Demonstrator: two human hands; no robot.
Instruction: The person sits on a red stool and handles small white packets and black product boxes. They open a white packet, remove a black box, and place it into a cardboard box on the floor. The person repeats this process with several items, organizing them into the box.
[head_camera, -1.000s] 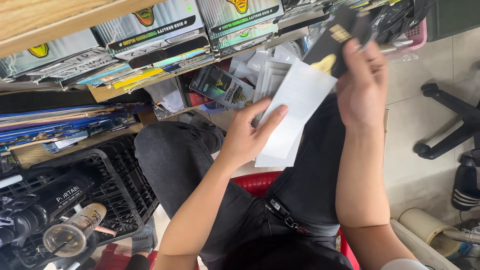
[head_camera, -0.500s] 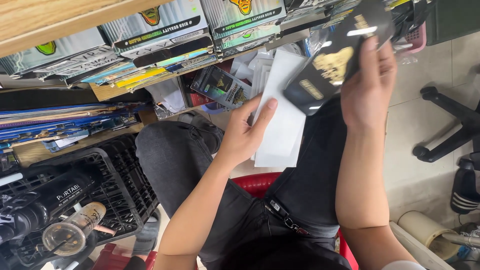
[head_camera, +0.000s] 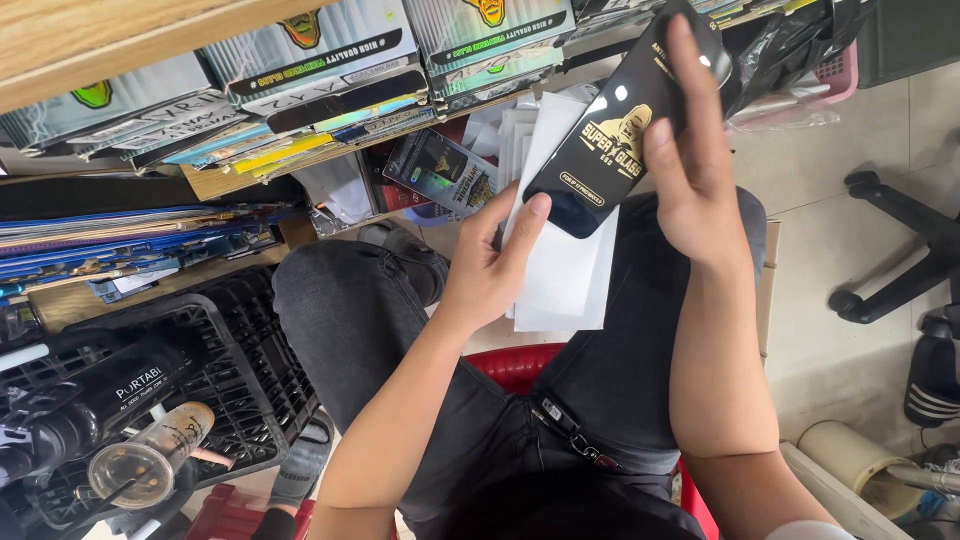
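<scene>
right hand (head_camera: 700, 190) grip: black packet (head_camera: 610, 140) | long axis diagonal, upper-right to lower-left

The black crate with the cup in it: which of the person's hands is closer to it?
Left. The left hand holds white sheets over the lap, on the black crate's side. The right hand holds a black packet farther away.

This looks like a small phone-accessory shop or its stockroom. Wooden shelves (head_camera: 215, 182) are crammed with stacked flat retail boxes (head_camera: 310, 55) and slim coloured packets (head_camera: 130, 235), all of one kind of ware. A black plastic crate (head_camera: 235, 370) of goods stands on the tiled floor (head_camera: 850, 150), beside a red plastic stool (head_camera: 515, 365) and the base of an office chair (head_camera: 900, 250).
</scene>
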